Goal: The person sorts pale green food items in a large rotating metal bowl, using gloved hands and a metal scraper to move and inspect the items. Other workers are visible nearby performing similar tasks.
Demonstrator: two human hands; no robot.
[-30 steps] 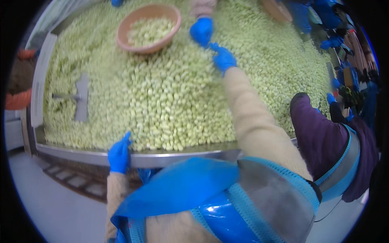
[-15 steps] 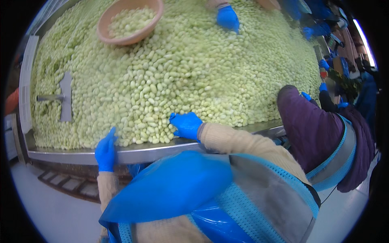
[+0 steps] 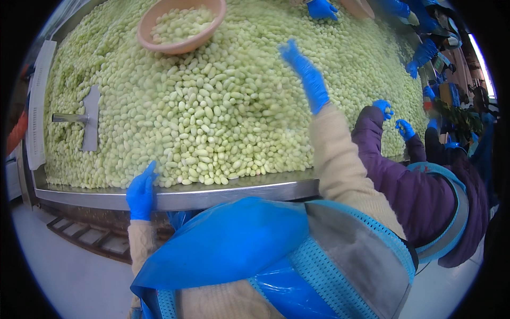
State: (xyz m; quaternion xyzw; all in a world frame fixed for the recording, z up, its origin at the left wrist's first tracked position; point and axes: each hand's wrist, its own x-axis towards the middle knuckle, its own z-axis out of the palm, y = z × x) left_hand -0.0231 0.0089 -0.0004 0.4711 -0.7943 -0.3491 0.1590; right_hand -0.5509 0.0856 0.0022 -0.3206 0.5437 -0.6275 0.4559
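A thick layer of pale green oval pieces, like large beans or grapes, fills a wide metal-edged table. My right hand, in a blue glove, is stretched far out over the layer with its fingers extended; they are slightly blurred, and nothing shows in them. At the near left, my left hand, gloved in the same blue, rests at the metal rim. Its fingers point toward the nearest pieces and appear empty. A peach-coloured bowl holding more of these pieces sits on the layer at the far side.
On the left lies a metal scraper with a short tube handle. A co-worker in a purple jacket works close on my right. Another person's blue-gloved hand is across the table. A brown rack lies on the floor.
My right hand has swung from the near rim outward over the pieces, its arm now straighter. My left hand stays at the rim. The purple-sleeved co-worker's hands have come into fuller view.
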